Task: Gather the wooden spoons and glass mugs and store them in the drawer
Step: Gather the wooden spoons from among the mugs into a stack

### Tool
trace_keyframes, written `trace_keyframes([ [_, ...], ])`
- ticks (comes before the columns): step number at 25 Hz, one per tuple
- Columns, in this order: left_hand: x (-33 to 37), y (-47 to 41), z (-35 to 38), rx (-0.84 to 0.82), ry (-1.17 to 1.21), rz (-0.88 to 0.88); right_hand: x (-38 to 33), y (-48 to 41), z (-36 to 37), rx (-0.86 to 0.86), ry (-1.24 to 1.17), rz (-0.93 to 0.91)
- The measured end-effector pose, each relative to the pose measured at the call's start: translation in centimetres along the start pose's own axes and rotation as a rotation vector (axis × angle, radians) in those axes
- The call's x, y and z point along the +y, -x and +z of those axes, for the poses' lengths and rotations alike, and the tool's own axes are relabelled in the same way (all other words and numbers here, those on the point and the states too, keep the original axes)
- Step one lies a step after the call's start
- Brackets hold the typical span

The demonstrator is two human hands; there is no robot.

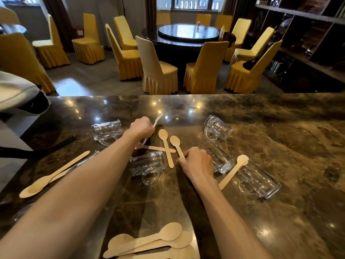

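Several glass mugs lie on their sides on the dark marble counter: one at the far left, one in the middle, two on the right and one nearer at right. My left hand grips a wooden spoon lifted off the counter. My right hand pinches the handle of another spoon. Beside it lies a spoon crossing a flat one. More spoons lie at left, near the front edge, and against a mug.
A grey-white bag and a black strap sit at the counter's left end. Beyond the counter stand yellow-covered chairs around a round dark table. Dark shelving fills the right wall.
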State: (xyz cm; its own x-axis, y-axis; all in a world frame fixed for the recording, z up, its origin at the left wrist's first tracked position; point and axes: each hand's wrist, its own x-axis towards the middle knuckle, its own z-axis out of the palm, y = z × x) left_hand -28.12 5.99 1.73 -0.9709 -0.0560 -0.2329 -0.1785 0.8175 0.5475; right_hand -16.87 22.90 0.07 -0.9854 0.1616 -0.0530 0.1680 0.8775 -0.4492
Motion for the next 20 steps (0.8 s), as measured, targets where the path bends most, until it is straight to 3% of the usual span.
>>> trace_keyframes([
  [11,2.0,6.4,-2.8,0.076,0.149,0.379,1.8,1.9,-2.6,0.076,0.075,-0.11],
  [20,0.8,15.6,-5.6,0.241,0.107,0.62,0.4,7.1,-5.0,0.155,0.019,-0.505],
])
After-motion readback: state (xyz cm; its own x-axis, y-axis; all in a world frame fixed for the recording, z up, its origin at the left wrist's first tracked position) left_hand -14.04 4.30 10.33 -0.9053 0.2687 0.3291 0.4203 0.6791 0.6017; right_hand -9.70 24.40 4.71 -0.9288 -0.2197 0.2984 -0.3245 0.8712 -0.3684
